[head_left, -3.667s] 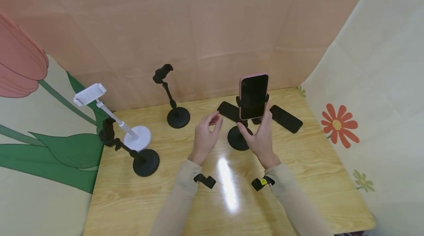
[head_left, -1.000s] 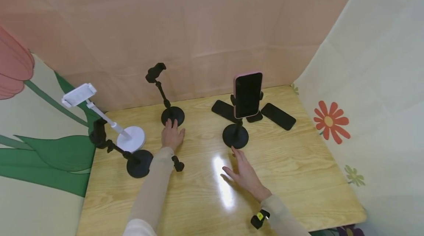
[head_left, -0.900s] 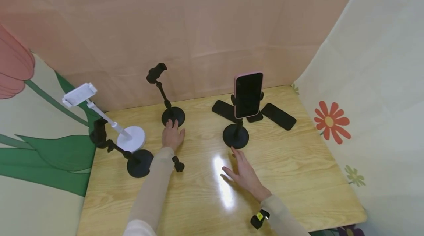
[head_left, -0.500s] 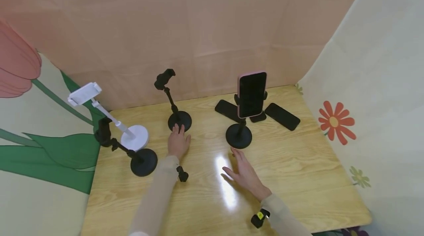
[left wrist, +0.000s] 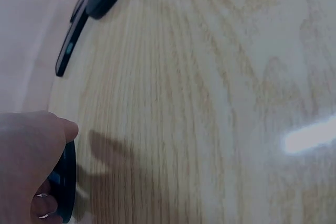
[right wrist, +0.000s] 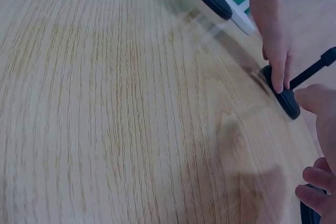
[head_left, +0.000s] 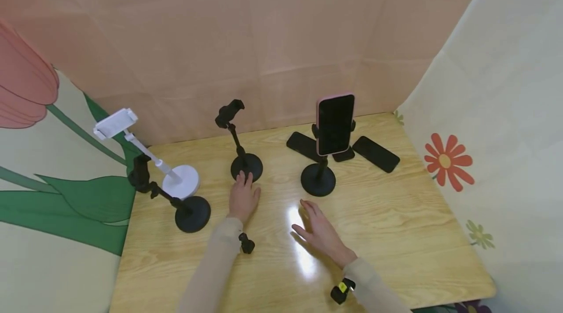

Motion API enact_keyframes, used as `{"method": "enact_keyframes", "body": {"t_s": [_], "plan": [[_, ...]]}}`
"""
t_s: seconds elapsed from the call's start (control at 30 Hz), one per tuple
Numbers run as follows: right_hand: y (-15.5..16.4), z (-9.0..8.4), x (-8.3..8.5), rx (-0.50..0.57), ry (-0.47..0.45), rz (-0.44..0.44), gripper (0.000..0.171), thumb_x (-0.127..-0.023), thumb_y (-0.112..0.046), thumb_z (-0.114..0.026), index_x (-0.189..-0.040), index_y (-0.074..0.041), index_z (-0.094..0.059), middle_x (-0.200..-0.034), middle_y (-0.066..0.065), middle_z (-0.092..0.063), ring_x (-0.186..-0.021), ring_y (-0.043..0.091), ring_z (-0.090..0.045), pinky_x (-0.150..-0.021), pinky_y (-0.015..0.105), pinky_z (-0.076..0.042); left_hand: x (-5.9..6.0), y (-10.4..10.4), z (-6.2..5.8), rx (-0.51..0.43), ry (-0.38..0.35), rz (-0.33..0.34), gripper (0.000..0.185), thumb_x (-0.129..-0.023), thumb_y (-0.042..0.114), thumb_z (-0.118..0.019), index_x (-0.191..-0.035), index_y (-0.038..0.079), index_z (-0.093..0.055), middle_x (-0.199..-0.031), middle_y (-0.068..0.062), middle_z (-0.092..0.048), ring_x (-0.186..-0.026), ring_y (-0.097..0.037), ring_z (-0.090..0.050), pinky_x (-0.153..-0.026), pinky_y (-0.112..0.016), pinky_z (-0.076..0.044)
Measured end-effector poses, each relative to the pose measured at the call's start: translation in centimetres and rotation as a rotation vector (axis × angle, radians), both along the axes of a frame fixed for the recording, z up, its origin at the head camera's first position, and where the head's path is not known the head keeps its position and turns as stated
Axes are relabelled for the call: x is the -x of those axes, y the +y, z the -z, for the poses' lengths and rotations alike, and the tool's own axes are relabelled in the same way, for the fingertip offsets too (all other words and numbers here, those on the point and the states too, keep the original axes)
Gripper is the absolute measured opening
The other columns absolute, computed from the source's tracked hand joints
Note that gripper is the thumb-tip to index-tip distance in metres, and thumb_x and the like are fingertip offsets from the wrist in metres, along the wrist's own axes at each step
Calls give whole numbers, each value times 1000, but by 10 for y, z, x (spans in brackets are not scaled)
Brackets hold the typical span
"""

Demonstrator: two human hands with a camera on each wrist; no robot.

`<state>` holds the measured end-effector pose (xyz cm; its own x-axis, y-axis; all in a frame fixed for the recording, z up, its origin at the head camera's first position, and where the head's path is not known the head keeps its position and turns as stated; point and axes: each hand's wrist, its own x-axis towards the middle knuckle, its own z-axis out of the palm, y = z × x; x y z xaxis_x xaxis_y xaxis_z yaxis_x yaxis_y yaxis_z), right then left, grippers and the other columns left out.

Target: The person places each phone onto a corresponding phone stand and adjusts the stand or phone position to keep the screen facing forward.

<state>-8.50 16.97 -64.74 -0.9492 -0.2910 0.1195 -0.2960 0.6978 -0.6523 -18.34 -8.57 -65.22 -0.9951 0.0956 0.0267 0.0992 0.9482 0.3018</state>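
- The left hand [head_left: 243, 197] is laid flat on the tabletop [head_left: 396, 225], fingers straight, their tips pressed on the near rim of the round base of the empty black stand [head_left: 246, 166]; no grip is closed round it, so the base is steadied or slid by fingertip pressure only.
- The same contact is confirmed in the left wrist view, where the base edge [left wrist: 65, 182] lies under the fingers.
- The right hand [head_left: 320, 230] is spread, palm down, low over the tabletop; nothing is held, and a gap is kept to the loaded stand [head_left: 318, 182] just ahead.
- A pink-cased phone [head_left: 335, 123] is clamped upright in that stand, screen toward the person.
- Two dark phones [head_left: 376, 154] lie flat behind it, apart from both hands.
- Further left, a second black stand [head_left: 192, 214] and a white stand [head_left: 180, 182] are parked, their bases nearly touching.
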Motion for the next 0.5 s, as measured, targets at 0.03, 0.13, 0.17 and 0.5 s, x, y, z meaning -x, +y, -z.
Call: {"method": "enact_keyframes", "body": {"t_s": [0.03,0.13,0.17,0.5], "plan": [[-1,0,0,-3,3,-4,76,-91,-31,-80,-149,5,-46,-148,24,-49,-133,40,-54,-110,55,-48,-1,1,0,-3,-1,4,59,-103,32,-64,-150,0,-51,-155,-32,-43,-141,-45,-47,-117,-51,-42],[-3,1,1,-28,9,-11,75,-91,-31,-80,-148,6,-48,-147,24,-50,-133,38,-54,-111,53,-47,-5,3,2,-10,-3,12,59,-102,33,-64,-150,0,-51,-155,-32,-42,-142,-45,-46,-117,-50,-41],[-3,1,2,-37,10,-15,74,-91,-32,-80,-147,6,-49,-147,24,-51,-133,38,-54,-111,53,-47,-6,3,3,-6,-1,16,59,-102,33,-65,-150,1,-51,-155,-32,-42,-142,-45,-46,-117,-50,-41],[-12,1,11,-125,18,-58,72,-92,-29,-79,-145,10,-49,-147,27,-51,-135,40,-52,-113,54,-45,-21,20,8,57,1,83,63,-102,38,-64,-151,2,-51,-155,-31,-43,-142,-43,-47,-118,-46,-41]]}}
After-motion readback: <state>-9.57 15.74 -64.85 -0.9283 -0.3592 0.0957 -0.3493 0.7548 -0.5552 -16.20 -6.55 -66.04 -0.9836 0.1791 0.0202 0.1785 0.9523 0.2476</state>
